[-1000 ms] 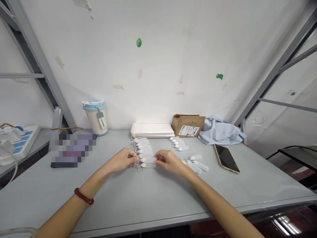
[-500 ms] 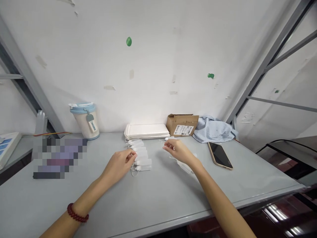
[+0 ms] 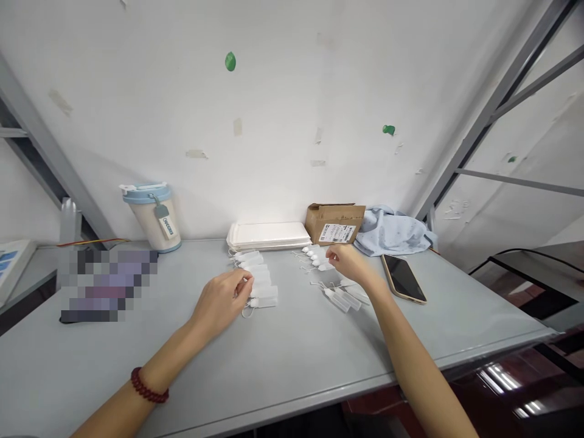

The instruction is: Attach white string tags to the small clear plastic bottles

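Small translucent plastic bottles with white caps and thin cord loops lie in a column (image 3: pixel 262 278) near the table's middle. At the left side of that column rests my left hand (image 3: pixel 222 299), fingers curled and thumb against them; its fingertips hide part of the bottles' cap ends. My right hand (image 3: pixel 351 263) is closed in a pinch over a second group of bottles (image 3: pixel 316 255) at the back. Whatever sits between its fingertips is hidden. Nearer to me, below the right wrist, several more bottles (image 3: pixel 340 298) lie slanted side by side.
Behind the bottles is a stack of white padded envelopes (image 3: pixel 269 234), beside a brown cardboard box (image 3: pixel 336 224) and a light blue cloth (image 3: pixel 392 232). A phone (image 3: pixel 404 278) lies at right. A lidded cup (image 3: pixel 155 219) and a blurred-out item (image 3: pixel 109 289) are at left.
My right hand has moved right, uncovering more bottles at the back and below the wrist. My left hand stays by the left column, almost unmoved. The view has shifted slightly.
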Demonstrator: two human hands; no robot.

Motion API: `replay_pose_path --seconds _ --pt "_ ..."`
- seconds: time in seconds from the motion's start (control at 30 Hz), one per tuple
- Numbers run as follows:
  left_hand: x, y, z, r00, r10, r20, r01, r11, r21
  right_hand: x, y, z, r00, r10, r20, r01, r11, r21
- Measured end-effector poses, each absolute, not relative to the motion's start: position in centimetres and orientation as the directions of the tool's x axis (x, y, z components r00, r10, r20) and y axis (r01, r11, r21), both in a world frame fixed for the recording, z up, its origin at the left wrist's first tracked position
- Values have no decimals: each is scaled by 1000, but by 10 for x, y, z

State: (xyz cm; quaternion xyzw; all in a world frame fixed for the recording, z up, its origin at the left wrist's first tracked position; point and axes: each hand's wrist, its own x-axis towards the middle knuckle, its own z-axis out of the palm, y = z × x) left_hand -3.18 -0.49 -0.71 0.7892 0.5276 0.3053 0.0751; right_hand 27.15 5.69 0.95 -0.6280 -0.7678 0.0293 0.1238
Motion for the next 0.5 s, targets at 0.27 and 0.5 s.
replay_pose_path --seconds 0.27,0.5 --pt "-31 -5 -11 283 879 385 790 -441 426 278 60 2 -148 988 46 978 154 -144" --pt "-31 -4 -11 283 875 394 790 -445 421 277 61 -1 -140 990 8 982 140 -124"
